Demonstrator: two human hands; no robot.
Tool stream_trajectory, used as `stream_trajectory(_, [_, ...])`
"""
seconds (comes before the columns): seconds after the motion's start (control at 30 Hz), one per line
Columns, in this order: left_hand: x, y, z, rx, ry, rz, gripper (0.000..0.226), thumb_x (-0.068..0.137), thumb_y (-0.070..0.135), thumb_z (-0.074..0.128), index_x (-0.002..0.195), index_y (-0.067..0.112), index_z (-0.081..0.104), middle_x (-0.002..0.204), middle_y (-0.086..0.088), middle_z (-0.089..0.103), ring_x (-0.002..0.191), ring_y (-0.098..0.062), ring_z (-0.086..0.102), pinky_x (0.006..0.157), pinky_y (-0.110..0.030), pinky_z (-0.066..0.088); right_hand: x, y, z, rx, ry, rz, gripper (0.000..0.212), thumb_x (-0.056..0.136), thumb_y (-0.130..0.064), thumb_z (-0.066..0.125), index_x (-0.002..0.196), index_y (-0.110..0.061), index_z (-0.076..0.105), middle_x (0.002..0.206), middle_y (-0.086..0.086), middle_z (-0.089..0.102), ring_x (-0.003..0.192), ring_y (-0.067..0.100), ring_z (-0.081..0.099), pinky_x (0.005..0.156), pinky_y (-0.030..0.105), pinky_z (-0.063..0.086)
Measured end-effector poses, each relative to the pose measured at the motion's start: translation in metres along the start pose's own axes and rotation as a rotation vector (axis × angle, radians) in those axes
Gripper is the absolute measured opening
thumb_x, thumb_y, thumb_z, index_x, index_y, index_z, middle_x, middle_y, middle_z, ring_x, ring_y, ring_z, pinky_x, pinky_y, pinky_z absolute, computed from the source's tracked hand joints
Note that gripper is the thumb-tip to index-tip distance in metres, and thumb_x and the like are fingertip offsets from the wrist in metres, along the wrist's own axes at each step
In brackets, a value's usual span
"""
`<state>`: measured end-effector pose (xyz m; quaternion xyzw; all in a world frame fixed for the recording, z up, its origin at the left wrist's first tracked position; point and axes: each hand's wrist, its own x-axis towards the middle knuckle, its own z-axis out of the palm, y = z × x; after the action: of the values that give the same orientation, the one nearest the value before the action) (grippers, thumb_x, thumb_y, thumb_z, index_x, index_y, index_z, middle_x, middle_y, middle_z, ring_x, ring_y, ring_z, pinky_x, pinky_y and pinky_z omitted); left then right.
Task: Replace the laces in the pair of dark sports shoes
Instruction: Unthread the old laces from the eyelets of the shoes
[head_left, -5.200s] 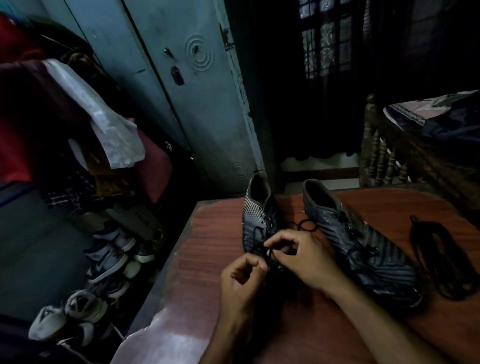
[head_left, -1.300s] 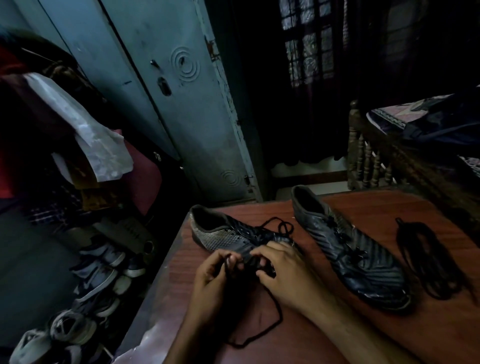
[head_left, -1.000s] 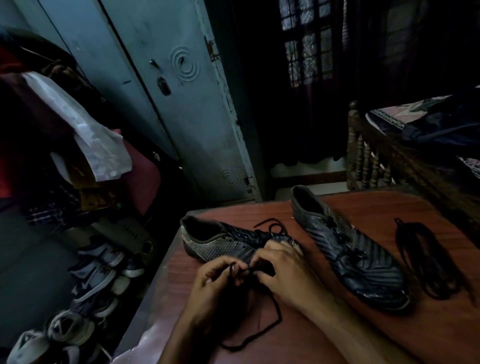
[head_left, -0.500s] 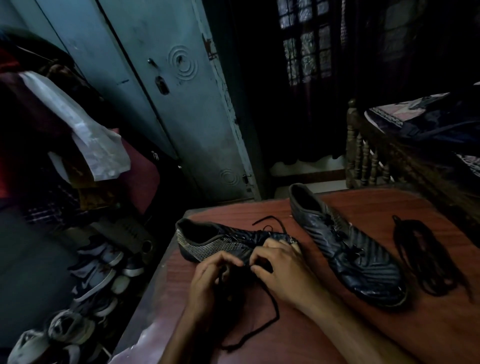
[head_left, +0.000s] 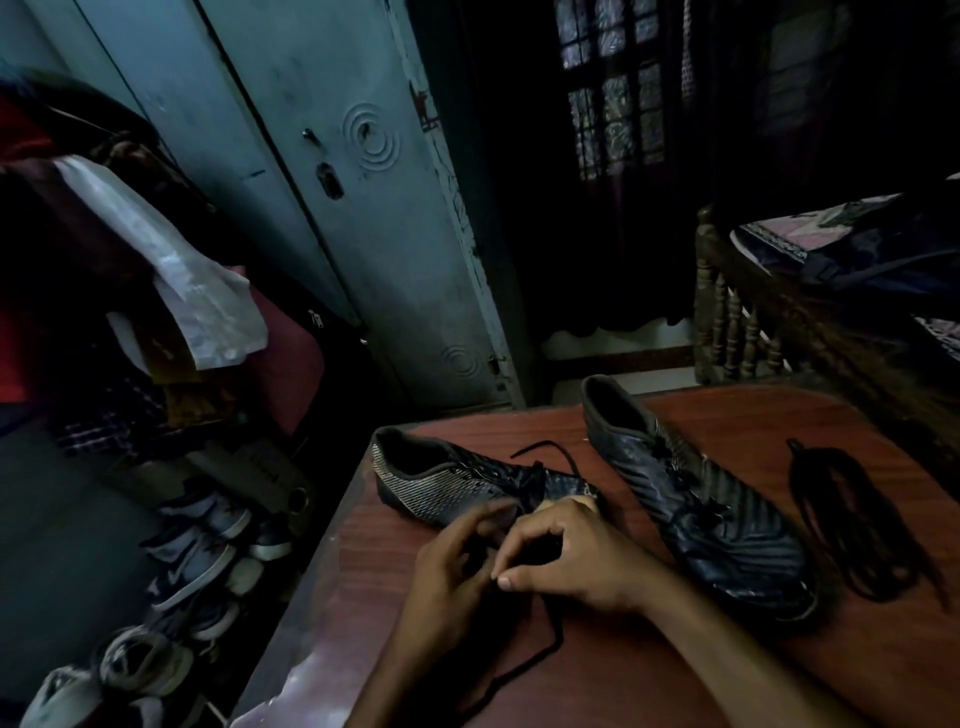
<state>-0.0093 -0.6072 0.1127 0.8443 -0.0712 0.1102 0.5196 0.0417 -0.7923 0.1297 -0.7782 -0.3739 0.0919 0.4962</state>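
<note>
1. Two hands meet over the toe of the left shoe (head_left: 457, 483), hiding its front; the dim light makes the lacing under the fingers hard to read.
2. The left hand (head_left: 452, 566) has loosely curled fingers near the shoe's side; whether it pinches the lace cannot be told.
3. The right hand (head_left: 566, 556) is curled, thumb and forefinger closed together at the point where the loose lace (head_left: 540, 660) comes out, so it seems to pinch that lace.
4. That thin dark cord trails from under the hands toward the lower middle of the frame; another end loops above the shoe's tongue.
5. The left shoe lies at centre, heel toward the left, with pale speckled stripes along its side.
6. The right shoe (head_left: 696, 499) lies right of centre, dark with ribbed wavy lines, its laces in place, toe toward the lower right.
7. A bundle of dark laces (head_left: 852, 519) lies at the right, apart from that shoe.
8. The bench (head_left: 649, 675) is reddish-brown wood grain, its lower-left edge worn pale.
9. A grey-blue metal cupboard (head_left: 363, 208) stands in the upper middle, hanging clothes (head_left: 171, 270) fill the left, and light sneakers (head_left: 197, 551) crowd the lower left floor.
10. A carved wooden bed frame (head_left: 737, 322) sits at the right.
</note>
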Motion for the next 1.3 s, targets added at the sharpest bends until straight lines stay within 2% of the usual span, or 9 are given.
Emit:
stream_trajectory(0.1, [0.001,-0.006,0.003,0.078,0.061,0.028,0.023,0.086,0.007,0.071,0.090,0.029,0.074,0.091,0.005,0.071,0.085,-0.006,0.065,0.075,-0.025,0.051,0.001,0.002,0.003,0.033,0.066,-0.016,0.012,0.081,-0.039,0.074,0.091,-0.034,0.075,0.093,-0.019,0.074,0.097,0.001,0.067,0.107,0.045,0.039])
stream_trajectory(0.23, [0.001,-0.006,0.002,-0.354,0.159,-0.127,0.016,0.096,0.023,0.066,0.093,0.007,0.069,0.093,-0.022,0.065,0.085,-0.030,0.060,0.076,-0.046,0.045,0.004,0.006,0.010,0.001,0.284,0.042,0.023,0.082,-0.010,0.070,0.093,-0.029,0.065,0.084,-0.007,0.066,0.081,0.008,0.064,0.079,0.028,0.052])
stream_trajectory(0.37, [0.001,0.003,-0.005,-0.599,0.191,-0.240,0.032,0.101,0.022,0.048,0.084,0.006,0.069,0.100,-0.032,0.071,0.089,-0.042,0.067,0.075,-0.044,0.051,0.007,0.010,0.023,-0.259,0.266,0.071,0.033,0.085,-0.025,0.071,0.110,-0.045,0.064,0.088,-0.016,0.056,0.087,0.004,0.056,0.094,0.021,0.033])
stream_trajectory(0.47, [0.002,0.010,-0.005,-0.632,0.209,-0.276,0.046,0.107,0.020,0.040,0.075,0.016,0.073,0.083,-0.025,0.068,0.070,-0.032,0.066,0.061,-0.035,0.051,0.008,0.010,0.027,-0.315,0.269,0.097,0.030,0.090,-0.034,0.068,0.118,-0.045,0.063,0.090,-0.017,0.053,0.088,0.002,0.054,0.093,0.022,0.026])
stream_trajectory(0.63, [0.005,-0.001,-0.002,-0.609,0.286,-0.293,0.021,0.104,0.026,0.050,0.088,0.011,0.053,0.074,-0.013,0.044,0.064,-0.021,0.042,0.057,-0.031,0.035,0.010,0.010,0.029,-0.365,0.292,0.118,0.025,0.092,-0.037,0.066,0.116,-0.042,0.065,0.091,-0.016,0.053,0.088,0.002,0.052,0.092,0.023,0.025])
stream_trajectory(0.73, [0.004,-0.003,0.003,-0.445,0.291,-0.238,0.030,0.103,0.020,0.053,0.073,0.018,0.053,0.066,-0.006,0.041,0.060,-0.016,0.035,0.055,-0.031,0.027,0.011,0.011,0.030,-0.372,0.305,0.125,0.021,0.092,-0.034,0.067,0.112,-0.041,0.067,0.090,-0.015,0.053,0.087,0.003,0.052,0.093,0.024,0.028])
stream_trajectory(0.87, [0.001,0.006,0.006,-0.026,0.280,-0.130,0.028,0.092,0.008,0.053,0.065,0.015,0.057,0.061,0.006,0.058,0.059,-0.011,0.049,0.054,-0.027,0.039,0.012,0.012,0.031,-0.339,0.362,0.144,0.020,0.088,-0.027,0.072,0.105,-0.038,0.069,0.082,-0.015,0.055,0.078,0.003,0.053,0.086,0.023,0.033])
stream_trajectory(1.13, [-0.004,-0.004,0.012,0.545,0.268,-0.222,0.026,0.077,0.068,0.059,0.089,0.047,0.071,0.078,0.020,0.073,0.075,0.000,0.069,0.066,-0.034,0.058,0.013,0.015,0.036,-0.353,0.457,0.199,0.017,0.086,-0.026,0.072,0.098,-0.036,0.065,0.077,-0.019,0.052,0.077,0.000,0.049,0.087,0.023,0.035])
stream_trajectory(1.3, [-0.008,-0.007,0.009,0.731,0.299,-0.226,0.027,0.087,0.065,0.053,0.092,0.040,0.062,0.075,0.012,0.069,0.077,-0.014,0.067,0.065,-0.038,0.055,0.012,0.017,0.033,-0.375,0.471,0.198,0.014,0.088,-0.026,0.072,0.097,-0.035,0.066,0.078,-0.019,0.050,0.070,-0.007,0.041,0.085,0.021,0.030])
